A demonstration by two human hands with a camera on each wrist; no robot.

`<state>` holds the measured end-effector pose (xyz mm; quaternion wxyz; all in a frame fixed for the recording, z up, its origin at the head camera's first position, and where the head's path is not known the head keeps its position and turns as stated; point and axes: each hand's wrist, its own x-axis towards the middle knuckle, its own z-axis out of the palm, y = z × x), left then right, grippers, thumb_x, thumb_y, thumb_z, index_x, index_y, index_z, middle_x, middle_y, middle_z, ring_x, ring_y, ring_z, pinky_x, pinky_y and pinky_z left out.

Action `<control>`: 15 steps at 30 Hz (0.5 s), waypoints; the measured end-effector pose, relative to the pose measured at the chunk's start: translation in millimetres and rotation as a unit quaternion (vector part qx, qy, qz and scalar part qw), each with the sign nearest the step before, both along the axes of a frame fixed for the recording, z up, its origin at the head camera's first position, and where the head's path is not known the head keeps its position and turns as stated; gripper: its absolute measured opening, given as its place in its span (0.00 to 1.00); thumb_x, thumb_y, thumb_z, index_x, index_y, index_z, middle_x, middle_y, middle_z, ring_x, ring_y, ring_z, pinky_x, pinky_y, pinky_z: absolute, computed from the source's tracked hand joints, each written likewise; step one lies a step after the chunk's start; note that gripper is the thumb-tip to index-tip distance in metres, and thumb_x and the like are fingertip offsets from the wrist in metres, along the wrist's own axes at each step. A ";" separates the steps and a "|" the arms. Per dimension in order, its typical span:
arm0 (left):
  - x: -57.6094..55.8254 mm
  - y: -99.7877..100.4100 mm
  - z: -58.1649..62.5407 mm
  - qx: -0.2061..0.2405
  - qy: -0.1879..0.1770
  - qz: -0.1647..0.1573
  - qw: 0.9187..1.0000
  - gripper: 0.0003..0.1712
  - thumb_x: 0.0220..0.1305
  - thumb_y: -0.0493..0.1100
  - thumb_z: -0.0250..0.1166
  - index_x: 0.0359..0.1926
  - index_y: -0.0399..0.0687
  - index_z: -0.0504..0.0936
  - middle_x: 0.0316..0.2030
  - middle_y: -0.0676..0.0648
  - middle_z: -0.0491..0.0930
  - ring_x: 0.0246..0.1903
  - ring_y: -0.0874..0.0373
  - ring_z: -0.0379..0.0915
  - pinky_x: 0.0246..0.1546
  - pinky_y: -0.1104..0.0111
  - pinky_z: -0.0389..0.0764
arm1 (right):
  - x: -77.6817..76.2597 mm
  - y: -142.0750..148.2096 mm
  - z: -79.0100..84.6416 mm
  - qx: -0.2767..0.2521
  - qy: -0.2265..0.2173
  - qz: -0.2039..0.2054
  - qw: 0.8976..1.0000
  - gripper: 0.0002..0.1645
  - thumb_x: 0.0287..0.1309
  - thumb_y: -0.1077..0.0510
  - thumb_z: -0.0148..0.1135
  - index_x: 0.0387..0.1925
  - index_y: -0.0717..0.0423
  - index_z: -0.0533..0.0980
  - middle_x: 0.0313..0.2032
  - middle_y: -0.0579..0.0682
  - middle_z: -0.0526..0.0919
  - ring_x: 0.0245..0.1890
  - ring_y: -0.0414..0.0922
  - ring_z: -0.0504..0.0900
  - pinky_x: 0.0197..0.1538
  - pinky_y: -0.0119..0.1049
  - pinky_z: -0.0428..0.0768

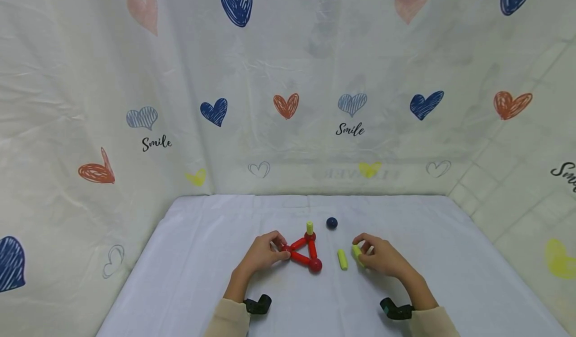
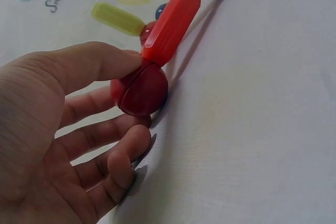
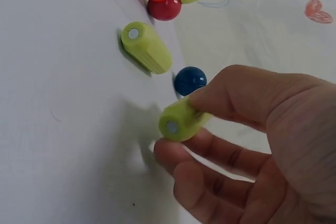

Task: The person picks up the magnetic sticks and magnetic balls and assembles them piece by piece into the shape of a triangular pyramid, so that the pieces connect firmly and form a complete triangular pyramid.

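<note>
- Fingers of my left hand [image 1: 265, 251] close on a red ball [image 2: 139, 93], thumb pressed at the joint with its rod; the other fingertips curl loosely below.
- Fingers of my right hand [image 1: 380, 255] pinch a green rod [image 3: 181, 121] between thumb and fingertips, a narrow grip just wide enough for it.
- Biggest around me is the cloth [image 1: 315, 67], printed with hearts and "Smile", behind and to both sides.
- Next, the white table [image 1: 180, 277], under both my hands.
- My cream sleeves [image 1: 229, 317] come in at the near edge.
- Then the red triangle [image 1: 300, 258]: three rods, a ball at each corner. It lies flat between my hands, and my left has its left corner.
- Black cameras [image 1: 258, 304] sit at my wrists.
- A second green rod [image 1: 342, 260] lies between the triangle and my right hand, touching neither.
- A third green rod [image 1: 309, 228] stands upright on the triangle's far ball.
- Smallest, the blue ball [image 1: 331, 223] rests on the table beyond the loose rod, just right of the far corner.
</note>
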<state>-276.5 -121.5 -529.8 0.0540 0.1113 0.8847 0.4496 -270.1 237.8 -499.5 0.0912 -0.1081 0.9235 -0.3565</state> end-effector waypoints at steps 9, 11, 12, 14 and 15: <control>-0.1 -0.2 -0.5 -0.002 0.005 -0.005 1.000 0.12 0.60 0.49 0.75 0.42 0.60 0.82 0.36 0.55 0.82 0.33 0.58 0.73 0.33 0.66 0.75 | -2.4 -3.8 1.7 -0.067 0.029 0.028 0.997 0.21 0.62 0.62 0.65 0.56 0.54 0.73 0.40 0.52 0.79 0.32 0.44 0.80 0.28 0.36 0.80; 0.1 0.0 -0.3 -0.003 0.006 -0.005 1.000 0.11 0.60 0.49 0.75 0.42 0.60 0.82 0.36 0.55 0.82 0.33 0.58 0.73 0.33 0.67 0.75 | -1.7 -7.4 3.6 -0.082 0.033 0.031 0.996 0.22 0.62 0.63 0.65 0.57 0.55 0.72 0.41 0.53 0.79 0.34 0.45 0.80 0.29 0.36 0.80; 0.1 0.2 -0.1 -0.004 0.007 -0.005 1.000 0.11 0.60 0.49 0.75 0.42 0.60 0.82 0.36 0.55 0.82 0.33 0.58 0.73 0.33 0.67 0.74 | -0.8 -9.6 4.7 -0.089 0.035 0.033 0.995 0.22 0.62 0.63 0.65 0.57 0.56 0.71 0.42 0.54 0.78 0.35 0.45 0.80 0.29 0.36 0.81; 0.2 0.6 -0.3 -0.007 0.007 -0.005 1.000 0.11 0.60 0.50 0.75 0.42 0.60 0.82 0.36 0.54 0.82 0.32 0.59 0.73 0.33 0.67 0.74 | 0.9 -15.2 6.9 -0.101 0.036 0.028 0.994 0.22 0.63 0.63 0.65 0.57 0.56 0.70 0.42 0.54 0.78 0.37 0.45 0.80 0.30 0.36 0.82; 0.2 1.0 -0.4 -0.007 0.009 -0.006 1.000 0.12 0.60 0.49 0.75 0.42 0.59 0.82 0.36 0.54 0.82 0.32 0.59 0.73 0.33 0.67 0.74 | 1.7 -18.4 7.8 -0.106 0.036 0.025 0.993 0.22 0.63 0.63 0.66 0.56 0.56 0.70 0.42 0.54 0.78 0.37 0.46 0.80 0.30 0.36 0.82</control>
